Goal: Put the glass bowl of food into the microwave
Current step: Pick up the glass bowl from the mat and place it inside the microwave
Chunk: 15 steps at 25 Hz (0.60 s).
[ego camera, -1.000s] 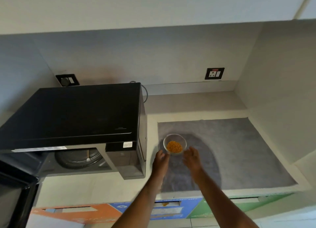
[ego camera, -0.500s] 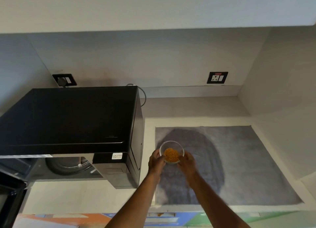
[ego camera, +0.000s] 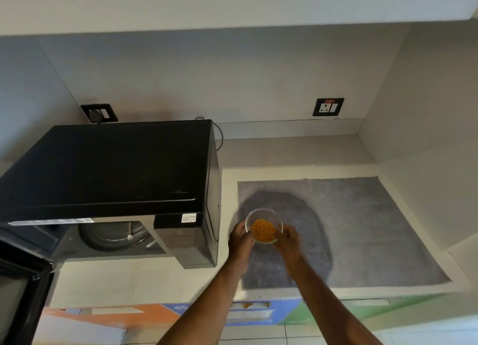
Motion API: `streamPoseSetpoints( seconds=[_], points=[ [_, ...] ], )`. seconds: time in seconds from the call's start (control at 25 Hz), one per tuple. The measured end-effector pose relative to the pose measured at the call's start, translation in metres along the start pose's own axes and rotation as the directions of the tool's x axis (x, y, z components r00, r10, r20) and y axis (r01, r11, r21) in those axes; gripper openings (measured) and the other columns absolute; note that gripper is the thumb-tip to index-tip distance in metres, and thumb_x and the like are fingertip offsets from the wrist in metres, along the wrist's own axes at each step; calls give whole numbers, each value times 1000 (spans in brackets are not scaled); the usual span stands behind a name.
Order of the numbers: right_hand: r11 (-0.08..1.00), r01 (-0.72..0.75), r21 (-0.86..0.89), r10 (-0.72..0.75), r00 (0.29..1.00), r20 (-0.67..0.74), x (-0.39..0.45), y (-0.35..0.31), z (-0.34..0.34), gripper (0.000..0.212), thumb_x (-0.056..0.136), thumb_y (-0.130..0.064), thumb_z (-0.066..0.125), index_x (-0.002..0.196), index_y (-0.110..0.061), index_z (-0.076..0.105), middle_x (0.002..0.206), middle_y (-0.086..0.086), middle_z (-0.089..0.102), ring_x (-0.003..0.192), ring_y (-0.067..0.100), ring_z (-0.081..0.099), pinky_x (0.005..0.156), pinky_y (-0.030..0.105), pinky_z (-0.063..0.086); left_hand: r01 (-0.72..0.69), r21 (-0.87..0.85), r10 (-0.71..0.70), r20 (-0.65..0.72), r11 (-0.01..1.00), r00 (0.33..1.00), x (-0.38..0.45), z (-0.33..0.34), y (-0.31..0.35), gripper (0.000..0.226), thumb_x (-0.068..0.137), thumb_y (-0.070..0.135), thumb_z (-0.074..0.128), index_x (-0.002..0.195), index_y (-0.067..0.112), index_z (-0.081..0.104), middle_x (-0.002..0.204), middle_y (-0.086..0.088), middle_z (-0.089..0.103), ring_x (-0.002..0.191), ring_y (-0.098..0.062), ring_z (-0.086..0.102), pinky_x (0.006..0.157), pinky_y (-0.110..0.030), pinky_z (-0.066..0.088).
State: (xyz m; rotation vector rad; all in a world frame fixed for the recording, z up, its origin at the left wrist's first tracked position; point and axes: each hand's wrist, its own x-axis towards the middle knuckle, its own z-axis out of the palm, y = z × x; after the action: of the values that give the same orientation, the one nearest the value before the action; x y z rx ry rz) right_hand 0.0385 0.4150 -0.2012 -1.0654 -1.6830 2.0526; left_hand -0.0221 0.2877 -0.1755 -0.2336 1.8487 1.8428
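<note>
The glass bowl point(ego camera: 263, 225), small and clear with a heap of orange food point(ego camera: 263, 230) in it, is held between both hands over the left part of a grey mat point(ego camera: 362, 228) that covers the right half of the worktop point(ego camera: 284, 158); whether its base touches the mat or is just above it cannot be told. The left hand point(ego camera: 240, 238) grasps the bowl's left side, thumb at the rim, and the right hand point(ego camera: 288, 240) grasps its right and near side, fingers curled around the wall. A darker oval patch on the mat lies under and around the bowl. Just left of the bowl, beside the mat's left edge, stands the black microwave point(ego camera: 116, 169) on the left part of the worktop, its cavity open toward the near edge with the round turntable point(ego camera: 113, 235) visible inside. Its door point(ego camera: 20, 288) hangs swung open at the near left corner. On the back wall are two sockets, one point(ego camera: 99, 112) behind the microwave and one point(ego camera: 328, 107) toward the right corner.
</note>
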Motion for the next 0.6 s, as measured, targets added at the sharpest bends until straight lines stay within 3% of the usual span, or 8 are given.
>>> streamPoseSetpoints(
  seconds=[0.16, 0.4, 0.6],
  points=[
    [997, -26, 74, 32, 996, -79, -71, 20, 13, 7, 94, -11, 69, 100, -12, 66, 93, 14, 70, 84, 22, 66, 73, 40, 56, 2, 70, -4, 32, 998, 999, -32, -39, -34, 40, 94, 10, 60, 129, 28, 64, 126, -3, 71, 114, -19, 67, 101, -47, 57],
    [997, -26, 66, 39, 980, -194, -111, 14, 13, 7, 96, -21, 67, 91, -17, 68, 88, 10, 73, 85, 28, 70, 80, 46, 59, -14, 110, 7, 66, 994, 998, -54, -50, -39, 39, 89, 18, 65, 126, 31, 66, 120, 4, 72, 112, -16, 67, 100, -47, 58],
    [999, -20, 38, 25, 990, -137, -190, 37, 44, 14, 100, -22, 60, 93, -14, 69, 91, 12, 72, 87, 28, 71, 64, 32, 60, -57, 158, 47, 66, 986, 997, -107, -114, -56, 43, 94, 15, 62, 136, 27, 59, 123, 5, 66, 117, -17, 63, 101, -43, 58]
  ],
)
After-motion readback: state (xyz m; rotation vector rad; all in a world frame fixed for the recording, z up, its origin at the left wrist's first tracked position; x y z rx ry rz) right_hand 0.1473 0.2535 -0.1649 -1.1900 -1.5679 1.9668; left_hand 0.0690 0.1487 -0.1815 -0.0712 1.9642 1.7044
